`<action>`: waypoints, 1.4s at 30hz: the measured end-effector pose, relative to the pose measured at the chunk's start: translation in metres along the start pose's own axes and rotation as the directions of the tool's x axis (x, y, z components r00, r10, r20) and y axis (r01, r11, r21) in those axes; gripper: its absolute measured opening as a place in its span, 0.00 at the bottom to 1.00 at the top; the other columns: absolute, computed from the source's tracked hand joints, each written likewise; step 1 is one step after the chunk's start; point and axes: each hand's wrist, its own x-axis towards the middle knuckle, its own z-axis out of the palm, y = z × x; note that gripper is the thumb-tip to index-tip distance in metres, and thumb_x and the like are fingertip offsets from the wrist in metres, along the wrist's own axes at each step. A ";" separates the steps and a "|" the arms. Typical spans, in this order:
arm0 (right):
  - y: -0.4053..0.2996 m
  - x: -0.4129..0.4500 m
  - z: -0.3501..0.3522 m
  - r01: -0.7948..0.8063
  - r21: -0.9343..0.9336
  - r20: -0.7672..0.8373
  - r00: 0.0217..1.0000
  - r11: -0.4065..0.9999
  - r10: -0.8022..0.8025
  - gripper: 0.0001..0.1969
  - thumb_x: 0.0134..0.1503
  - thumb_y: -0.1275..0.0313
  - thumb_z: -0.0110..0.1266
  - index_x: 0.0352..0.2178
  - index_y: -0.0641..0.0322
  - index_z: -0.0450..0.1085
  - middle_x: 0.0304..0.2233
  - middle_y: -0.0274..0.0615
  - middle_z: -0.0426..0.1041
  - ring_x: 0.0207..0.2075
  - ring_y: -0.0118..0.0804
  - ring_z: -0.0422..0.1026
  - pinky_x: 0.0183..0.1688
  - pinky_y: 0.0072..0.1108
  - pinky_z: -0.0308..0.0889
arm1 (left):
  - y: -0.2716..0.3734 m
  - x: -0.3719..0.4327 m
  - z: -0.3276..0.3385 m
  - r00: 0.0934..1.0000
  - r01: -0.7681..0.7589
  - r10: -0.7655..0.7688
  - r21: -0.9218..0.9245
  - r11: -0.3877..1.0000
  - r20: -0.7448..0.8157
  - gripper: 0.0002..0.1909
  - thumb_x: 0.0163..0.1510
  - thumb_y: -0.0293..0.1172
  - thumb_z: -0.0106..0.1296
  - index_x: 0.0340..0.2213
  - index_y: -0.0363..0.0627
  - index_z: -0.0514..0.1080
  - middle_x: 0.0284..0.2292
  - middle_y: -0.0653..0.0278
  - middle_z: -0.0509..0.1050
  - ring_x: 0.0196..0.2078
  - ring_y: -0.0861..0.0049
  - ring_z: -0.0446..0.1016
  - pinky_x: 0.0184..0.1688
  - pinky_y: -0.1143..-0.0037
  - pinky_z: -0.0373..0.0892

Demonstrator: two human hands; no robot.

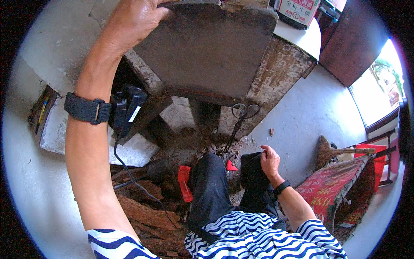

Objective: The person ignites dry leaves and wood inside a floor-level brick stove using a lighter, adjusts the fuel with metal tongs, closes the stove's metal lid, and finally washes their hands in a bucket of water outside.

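Note:
My left hand [140, 19] reaches up to the top left corner of a dark board [207, 55] on the worn masonry stove. Its thumb lies on the board's upper edge, and the other fingertips are cut off or hidden, so its hold is unclear. My right hand [270, 160] rests on my right knee, fingers curled loosely, holding nothing visible. Iron fire tongs [239, 121] with looped handles lean against the stove front, between the board and my knees. A black device [127, 106] with a cable is strapped to my left forearm.
Bark and wood pieces [145, 207] lie at lower left, beside a red plastic piece [184, 183]. A labelled bottle [297, 13] stands on the white stove top [300, 37]. To the right are a straw broom [325, 151] and a red patterned cloth [336, 184]. Dry debris covers the floor near my feet.

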 end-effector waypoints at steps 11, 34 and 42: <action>-0.001 0.001 0.000 -0.040 -0.003 0.022 0.999 0.999 0.040 0.10 0.48 0.76 0.46 0.35 0.58 0.69 0.32 0.45 0.73 0.34 0.47 0.72 0.37 0.31 0.68 | 0.007 0.005 0.010 0.998 0.029 -0.028 -0.018 0.999 0.051 0.15 0.44 0.24 0.52 0.37 0.39 0.72 0.36 0.58 0.73 0.41 0.63 0.70 0.47 0.72 0.65; -0.002 -0.001 0.000 -0.029 0.022 0.006 1.000 0.999 0.029 0.11 0.49 0.75 0.45 0.35 0.58 0.69 0.33 0.46 0.73 0.36 0.48 0.72 0.39 0.32 0.67 | 0.032 -0.010 0.051 0.707 0.133 -0.687 -0.986 -0.103 0.167 0.32 0.57 0.50 0.41 0.53 0.36 0.57 0.53 0.55 0.61 0.57 0.67 0.57 0.59 0.68 0.51; -0.004 -0.002 0.000 -0.005 -0.002 -0.019 1.000 1.000 0.005 0.10 0.48 0.76 0.46 0.33 0.58 0.69 0.32 0.46 0.73 0.35 0.48 0.72 0.38 0.32 0.67 | 0.043 -0.044 0.025 0.734 -0.214 -0.592 -0.714 -0.667 0.333 0.45 0.53 0.64 0.28 0.54 0.28 0.51 0.55 0.44 0.55 0.60 0.55 0.51 0.61 0.61 0.48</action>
